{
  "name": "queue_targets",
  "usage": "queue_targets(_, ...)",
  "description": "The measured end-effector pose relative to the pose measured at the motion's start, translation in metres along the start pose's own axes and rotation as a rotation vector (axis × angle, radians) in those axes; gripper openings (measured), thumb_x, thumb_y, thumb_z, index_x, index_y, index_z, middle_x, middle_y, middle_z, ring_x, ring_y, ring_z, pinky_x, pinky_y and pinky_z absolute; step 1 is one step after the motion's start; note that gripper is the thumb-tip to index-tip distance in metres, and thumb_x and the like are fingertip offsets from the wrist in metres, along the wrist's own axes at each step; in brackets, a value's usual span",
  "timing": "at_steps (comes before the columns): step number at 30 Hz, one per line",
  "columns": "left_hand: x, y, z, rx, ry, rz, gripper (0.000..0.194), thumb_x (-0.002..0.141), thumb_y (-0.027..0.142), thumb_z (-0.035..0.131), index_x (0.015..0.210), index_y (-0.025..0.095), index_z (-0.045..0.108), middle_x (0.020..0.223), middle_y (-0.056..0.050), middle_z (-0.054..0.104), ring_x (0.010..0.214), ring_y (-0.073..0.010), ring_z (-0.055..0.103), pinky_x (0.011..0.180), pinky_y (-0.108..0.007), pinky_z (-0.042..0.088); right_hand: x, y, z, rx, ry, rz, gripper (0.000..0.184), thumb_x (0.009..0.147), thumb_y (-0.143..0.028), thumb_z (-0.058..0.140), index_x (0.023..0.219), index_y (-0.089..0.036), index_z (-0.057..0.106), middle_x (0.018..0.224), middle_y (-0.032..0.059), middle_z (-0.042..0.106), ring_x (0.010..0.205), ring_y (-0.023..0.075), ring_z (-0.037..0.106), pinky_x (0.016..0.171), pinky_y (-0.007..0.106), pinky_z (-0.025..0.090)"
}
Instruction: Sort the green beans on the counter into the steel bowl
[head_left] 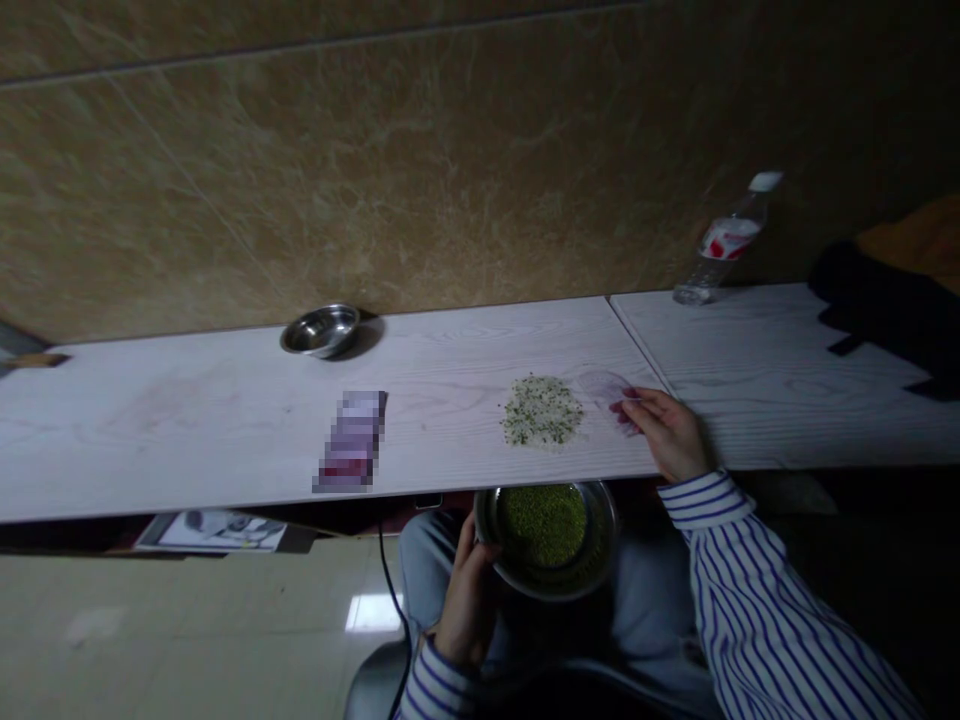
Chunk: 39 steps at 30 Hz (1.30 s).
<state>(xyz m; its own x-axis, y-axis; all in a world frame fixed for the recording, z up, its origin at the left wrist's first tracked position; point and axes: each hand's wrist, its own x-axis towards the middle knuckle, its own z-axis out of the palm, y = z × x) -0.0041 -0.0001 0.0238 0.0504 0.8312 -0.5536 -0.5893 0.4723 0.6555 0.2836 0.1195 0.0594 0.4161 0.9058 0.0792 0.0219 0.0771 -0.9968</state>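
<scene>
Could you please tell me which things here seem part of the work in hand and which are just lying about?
Likely part of the work:
large steel bowl of green grains, held by the left hand
clear plastic piece, held by the right hand
white-and-green pile on the table

Apparently just lying about:
small metal bowl
bottle
blurred flat item
dark cloth

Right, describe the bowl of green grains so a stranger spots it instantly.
Find the long, pale wood-grain table. Below its front edge, the left hand grips a round, silver metal bowl. Unlike the smaller silver metal bowl on the table, it shows green grains inside.
</scene>
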Motion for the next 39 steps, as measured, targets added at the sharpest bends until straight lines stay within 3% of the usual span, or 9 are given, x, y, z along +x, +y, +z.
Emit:
queue_targets(3,0.0,0.007,-0.002,0.008,-0.006,0.0,0.063,0.069,0.019,0.07,0.132,0.027,0.066,0.112,-0.005,0.076,0.092,-0.0241,0.067,0.067,-0.029,0.051,0.0,0.001,0.001,-0.019,0.023,0.001,0.046,0.061,-0.051,0.089,0.089,-0.02,0.069,0.078,0.0064,0.079,0.063,0.0173,0.067,0.056,0.028,0.049)
queue_targets(8,0.001,0.014,-0.007,0.013,-0.026,0.027,0.064,0.066,0.018,0.072,0.13,0.025,0.066,0.108,-0.004,0.075,0.092,-0.0231,0.068,0.077,-0.033,0.055,0.002,-0.001,0.005,-0.027,0.036,-0.027,0.051,0.056,-0.054,0.09,0.085,-0.02,0.066,0.074,0.0054,0.077,0.061,0.0153,0.065,0.054,0.026,0.045)
queue_targets(14,0.006,0.008,-0.011,-0.034,-0.071,0.025,0.067,0.066,0.02,0.076,0.131,0.027,0.063,0.116,-0.004,0.074,0.102,-0.0255,0.068,0.078,-0.032,0.055,0.007,-0.004,0.006,-0.045,0.058,-0.053,0.057,0.053,-0.062,0.088,0.083,-0.021,0.061,0.073,0.005,0.076,0.059,0.0142,0.063,0.049,0.023,0.041)
queue_targets(24,0.005,0.005,-0.005,0.01,-0.092,-0.019,0.063,0.068,0.024,0.076,0.129,0.032,0.061,0.109,-0.002,0.072,0.089,-0.0228,0.068,0.065,-0.03,0.054,0.006,-0.004,0.005,-0.066,0.057,-0.084,0.064,0.052,-0.073,0.083,0.082,-0.023,0.057,0.068,0.0037,0.074,0.055,0.0138,0.061,0.046,0.023,0.04)
queue_targets(32,0.002,0.002,-0.002,0.001,-0.067,-0.006,0.07,0.07,0.02,0.074,0.137,0.03,0.054,0.108,-0.004,0.071,0.088,-0.0204,0.067,0.072,-0.032,0.056,0.006,-0.001,0.002,-0.054,0.013,-0.085,0.062,0.055,-0.072,0.083,0.082,-0.022,0.059,0.069,0.005,0.075,0.056,0.0145,0.062,0.048,0.024,0.042)
queue_targets(39,-0.003,-0.006,0.0,-0.01,0.032,0.081,0.064,0.07,0.02,0.074,0.131,0.029,0.057,0.109,-0.004,0.069,0.084,-0.0198,0.067,0.073,-0.035,0.056,0.002,-0.003,0.002,-0.051,-0.057,-0.095,0.059,0.061,-0.072,0.08,0.084,-0.022,0.059,0.073,0.006,0.077,0.059,0.0157,0.065,0.05,0.025,0.045)
